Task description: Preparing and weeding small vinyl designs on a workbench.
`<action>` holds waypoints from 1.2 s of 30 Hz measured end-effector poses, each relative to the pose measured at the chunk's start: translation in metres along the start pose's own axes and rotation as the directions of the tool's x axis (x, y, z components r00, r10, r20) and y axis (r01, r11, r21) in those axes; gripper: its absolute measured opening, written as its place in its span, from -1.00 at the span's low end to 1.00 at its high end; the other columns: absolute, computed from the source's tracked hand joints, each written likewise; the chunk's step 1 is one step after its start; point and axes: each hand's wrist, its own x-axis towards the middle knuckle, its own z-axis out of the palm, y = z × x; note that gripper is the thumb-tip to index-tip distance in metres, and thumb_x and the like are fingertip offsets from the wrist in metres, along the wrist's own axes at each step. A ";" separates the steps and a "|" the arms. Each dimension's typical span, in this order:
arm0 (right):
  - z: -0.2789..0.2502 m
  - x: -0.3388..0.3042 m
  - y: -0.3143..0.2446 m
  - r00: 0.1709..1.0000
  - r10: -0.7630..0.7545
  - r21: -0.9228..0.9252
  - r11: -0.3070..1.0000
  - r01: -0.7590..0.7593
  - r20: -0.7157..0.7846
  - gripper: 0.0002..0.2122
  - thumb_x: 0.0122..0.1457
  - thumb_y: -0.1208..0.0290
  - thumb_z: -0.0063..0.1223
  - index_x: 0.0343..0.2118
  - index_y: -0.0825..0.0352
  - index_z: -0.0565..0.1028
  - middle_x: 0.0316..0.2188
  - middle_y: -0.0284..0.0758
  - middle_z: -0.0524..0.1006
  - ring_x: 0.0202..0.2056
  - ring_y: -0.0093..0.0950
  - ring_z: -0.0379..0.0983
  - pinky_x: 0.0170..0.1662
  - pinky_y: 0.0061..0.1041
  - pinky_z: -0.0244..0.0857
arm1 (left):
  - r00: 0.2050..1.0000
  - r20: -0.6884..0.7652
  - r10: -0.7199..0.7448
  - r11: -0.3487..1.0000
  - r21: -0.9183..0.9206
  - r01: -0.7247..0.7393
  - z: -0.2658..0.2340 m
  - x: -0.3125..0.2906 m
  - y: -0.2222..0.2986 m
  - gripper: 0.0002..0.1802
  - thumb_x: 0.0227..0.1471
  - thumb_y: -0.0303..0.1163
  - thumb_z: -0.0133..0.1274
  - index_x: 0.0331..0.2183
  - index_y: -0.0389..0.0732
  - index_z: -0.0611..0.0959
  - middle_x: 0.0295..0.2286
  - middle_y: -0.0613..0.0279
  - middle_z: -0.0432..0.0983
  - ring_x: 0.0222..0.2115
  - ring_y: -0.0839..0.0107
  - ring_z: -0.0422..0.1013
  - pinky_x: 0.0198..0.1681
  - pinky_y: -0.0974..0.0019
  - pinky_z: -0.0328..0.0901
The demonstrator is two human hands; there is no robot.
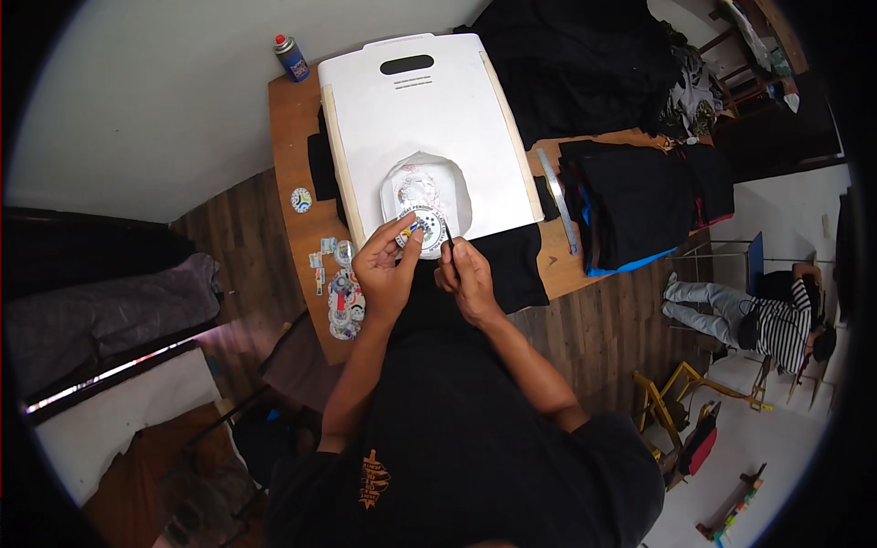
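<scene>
My left hand (387,272) pinches a round white printed piece (426,239) with a dark lettered ring, thumb on top. Closed around a slim dark tool (449,230), my right hand (470,285) holds it against the piece's right edge; the tool looks like scissors, but its grip is hidden by my fingers. Just beyond both hands, a rounded pale sheet (461,178) with another printed circle (417,188) lies on a large white board (416,119) with a handle slot. Black fabric (507,269) lies under the board's near edge.
Several round printed pieces (345,315) are heaped on the wooden table (294,146) at left, with a single one (301,200) farther back. A spray can (291,60) stands at the far left corner. Right: a metal ruler (557,201), folded black garments (630,210), and another person (776,320).
</scene>
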 end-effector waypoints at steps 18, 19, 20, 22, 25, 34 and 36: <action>-0.001 -0.002 -0.002 1.000 0.018 0.005 1.000 -0.018 0.001 -0.66 0.44 0.14 -0.34 -0.34 0.30 0.33 -0.73 -0.55 0.09 -0.69 -0.71 -0.04 -0.58 -0.66 -0.06 | 1.000 0.002 -0.021 1.000 -0.011 0.022 0.001 0.000 0.004 -0.68 0.09 -0.69 0.09 -0.07 -0.49 0.58 -0.16 0.04 0.54 -0.20 0.49 0.47 -0.15 0.51 0.37; 0.000 -0.002 -0.002 1.000 0.021 0.008 1.000 -0.021 -0.004 -0.66 0.44 0.14 -0.34 -0.34 0.30 0.33 -0.73 -0.55 0.09 -0.69 -0.71 -0.04 -0.58 -0.66 -0.07 | 1.000 0.008 0.003 1.000 -0.003 -0.003 0.001 -0.001 0.003 -0.69 0.09 -0.67 0.09 -0.07 -0.48 0.58 -0.17 0.05 0.55 -0.22 0.52 0.48 -0.16 0.52 0.37; -0.001 -0.002 -0.001 1.000 0.022 0.008 1.000 -0.022 -0.004 -0.66 0.44 0.14 -0.34 -0.34 0.30 0.33 -0.73 -0.55 0.09 -0.69 -0.71 -0.04 -0.58 -0.66 -0.07 | 1.000 0.008 0.003 1.000 -0.003 -0.003 0.001 -0.001 0.003 -0.69 0.09 -0.67 0.09 -0.07 -0.48 0.58 -0.17 0.05 0.55 -0.22 0.52 0.48 -0.16 0.52 0.37; -0.002 -0.001 0.000 1.000 0.019 0.007 1.000 -0.019 0.005 -0.66 0.44 0.14 -0.33 -0.35 0.30 0.34 -0.73 -0.55 0.09 -0.70 -0.71 -0.04 -0.57 -0.66 -0.07 | 1.000 0.004 -0.007 1.000 -0.005 0.007 0.001 -0.001 0.003 -0.68 0.09 -0.68 0.09 -0.07 -0.48 0.58 -0.16 0.04 0.54 -0.21 0.51 0.47 -0.16 0.52 0.37; -0.001 -0.002 -0.003 0.999 0.039 -0.022 0.999 -0.039 -0.002 -0.67 0.42 0.12 -0.33 -0.35 0.28 0.32 -0.72 -0.53 0.09 -0.69 -0.69 -0.06 -0.55 -0.62 -0.05 | 1.000 0.010 -0.004 1.000 0.000 0.004 0.001 -0.001 0.004 -0.68 0.09 -0.68 0.09 -0.07 -0.49 0.57 -0.16 0.04 0.54 -0.21 0.51 0.47 -0.16 0.51 0.37; -0.003 -0.001 0.000 1.000 0.020 -0.008 1.000 -0.020 0.014 -0.66 0.44 0.14 -0.34 -0.35 0.29 0.34 -0.72 -0.54 0.10 -0.70 -0.70 -0.04 -0.57 -0.65 -0.06 | 1.000 0.013 -0.008 1.000 0.016 0.008 0.000 -0.001 0.001 -0.68 0.09 -0.68 0.10 -0.06 -0.49 0.57 -0.17 0.04 0.54 -0.20 0.50 0.47 -0.14 0.50 0.37; -0.002 -0.002 0.000 1.000 0.022 -0.006 1.000 -0.021 0.010 -0.67 0.44 0.14 -0.34 -0.35 0.29 0.34 -0.72 -0.54 0.10 -0.70 -0.70 -0.04 -0.57 -0.65 -0.06 | 1.000 0.017 0.001 1.000 0.017 -0.002 -0.001 -0.001 0.001 -0.67 0.09 -0.68 0.10 -0.06 -0.49 0.57 -0.17 0.04 0.54 -0.20 0.50 0.47 -0.14 0.50 0.37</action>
